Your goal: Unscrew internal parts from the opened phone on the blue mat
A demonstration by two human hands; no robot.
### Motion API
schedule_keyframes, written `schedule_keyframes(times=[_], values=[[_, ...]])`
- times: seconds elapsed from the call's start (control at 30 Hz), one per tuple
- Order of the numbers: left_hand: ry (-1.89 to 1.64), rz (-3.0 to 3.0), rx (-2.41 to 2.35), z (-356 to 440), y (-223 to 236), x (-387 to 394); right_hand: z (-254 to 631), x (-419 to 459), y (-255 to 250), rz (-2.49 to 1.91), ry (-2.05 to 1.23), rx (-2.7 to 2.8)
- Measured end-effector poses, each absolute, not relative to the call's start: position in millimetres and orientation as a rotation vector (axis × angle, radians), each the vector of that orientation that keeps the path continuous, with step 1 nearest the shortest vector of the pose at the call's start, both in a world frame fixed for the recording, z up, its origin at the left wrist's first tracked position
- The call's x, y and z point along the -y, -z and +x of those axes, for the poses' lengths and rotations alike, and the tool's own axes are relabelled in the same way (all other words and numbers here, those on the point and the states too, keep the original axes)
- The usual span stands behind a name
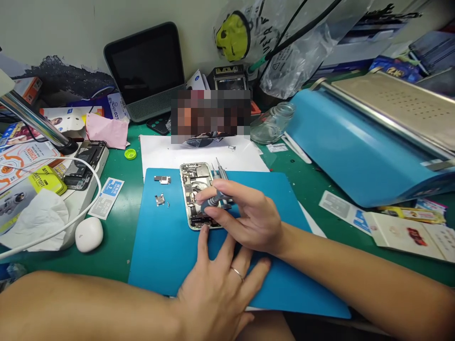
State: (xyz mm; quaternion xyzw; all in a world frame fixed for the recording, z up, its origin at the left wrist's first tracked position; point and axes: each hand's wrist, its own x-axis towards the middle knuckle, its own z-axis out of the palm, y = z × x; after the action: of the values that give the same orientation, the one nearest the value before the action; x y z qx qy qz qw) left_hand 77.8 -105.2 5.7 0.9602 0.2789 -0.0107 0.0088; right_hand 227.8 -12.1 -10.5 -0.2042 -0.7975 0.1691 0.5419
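Note:
An opened smartphone (188,189) lies on a blue mat (159,246), its inner parts and frame showing. My right hand (252,215) pinches a grey screwdriver (212,201) over the phone; the tip's exact contact point is hidden by fingers. Just behind that hand, more slim metal tools (221,168) rest beside the phone, partly covered. With fingers spread on the mat, my left hand (220,284) wears a ring, and its index fingertip touches the phone's bottom edge. Left of the phone are a small metal plate (162,180) and a small shield piece (160,199).
A white paper sheet (159,151) lies behind the mat. To the right stand a blue machine (341,147) and a glass jar (273,123). On the left are a white round case (89,235), a cable and another opened phone (85,163). A dark-screened display (145,66) leans behind.

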Motion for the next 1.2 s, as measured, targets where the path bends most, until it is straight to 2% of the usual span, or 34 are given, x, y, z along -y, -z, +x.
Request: schedule_keyframes(times=[0.3,1.2], values=[[0.011,3.049,-0.907,79.3,-4.2,107.9,227.7,17.4,10.9,-0.436,-0.514,1.914],[0.010,3.061,-0.904,78.6,-7.8,104.7,225.4,18.1,14.9,-0.472,-0.498,1.933]])
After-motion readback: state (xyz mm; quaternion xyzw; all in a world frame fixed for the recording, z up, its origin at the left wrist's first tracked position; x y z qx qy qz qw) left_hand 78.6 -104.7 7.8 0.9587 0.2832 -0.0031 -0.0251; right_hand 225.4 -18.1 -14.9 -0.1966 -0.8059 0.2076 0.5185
